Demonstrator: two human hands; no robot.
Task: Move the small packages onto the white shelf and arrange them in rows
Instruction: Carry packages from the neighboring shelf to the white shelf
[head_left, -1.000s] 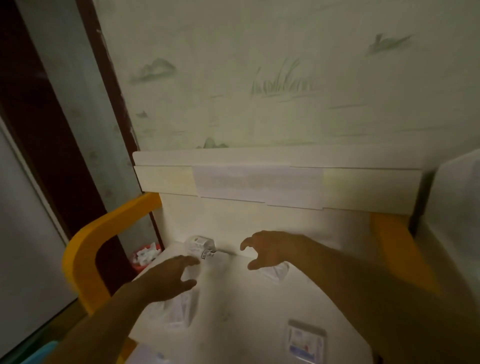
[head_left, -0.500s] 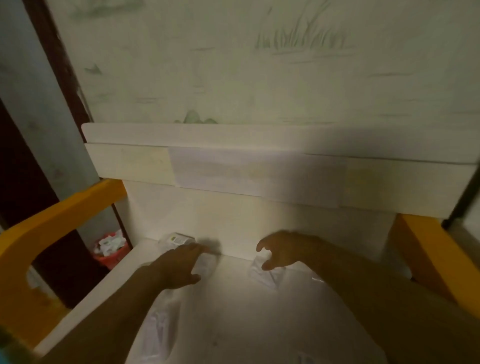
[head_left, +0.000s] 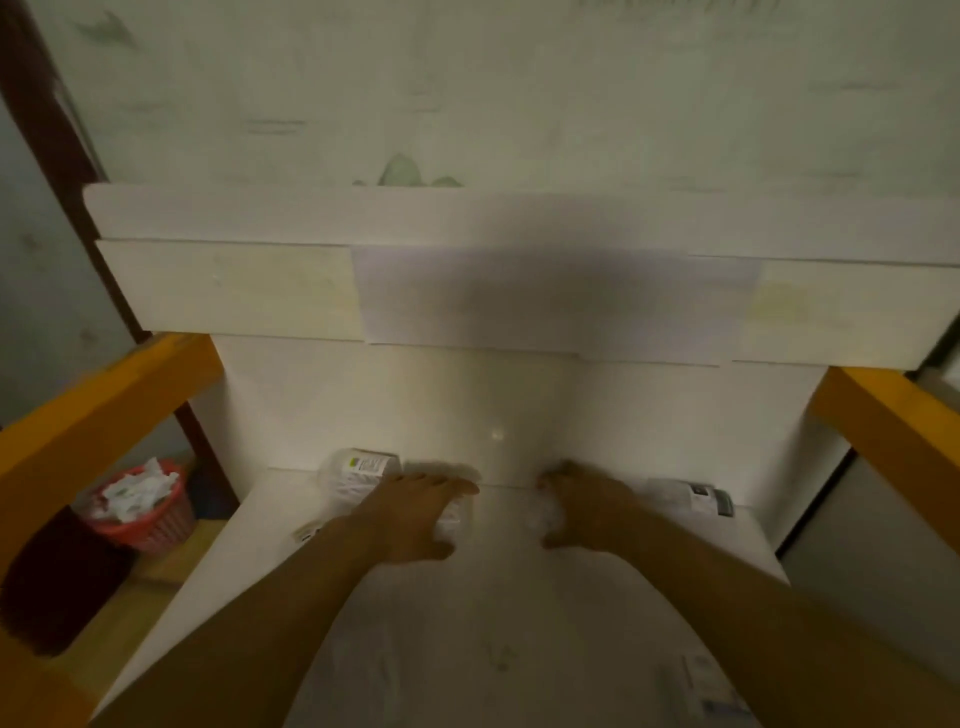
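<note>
The white shelf (head_left: 498, 597) fills the lower middle of the head view. My left hand (head_left: 415, 514) lies near the back wall, fingers and thumb closed over a small clear-wrapped package (head_left: 454, 517). My right hand (head_left: 587, 509) is curled around another small package (head_left: 545, 512) beside it. One package with a green-marked label (head_left: 363, 467) leans in the back left corner. Another package (head_left: 701, 499) lies at the back right. A labelled package (head_left: 711, 686) sits at the front right, partly hidden by my right forearm.
A white ledge (head_left: 467, 291) overhangs the shelf's back wall. Orange frame rails stand at the left (head_left: 104, 405) and right (head_left: 893, 431). A red basket (head_left: 156, 525) full of crumpled paper sits on the floor at the left, beside a dark red object (head_left: 52, 577).
My head has moved closer and lower. Both hands reached toward the shelf's back wall and closed over two small packages there.
</note>
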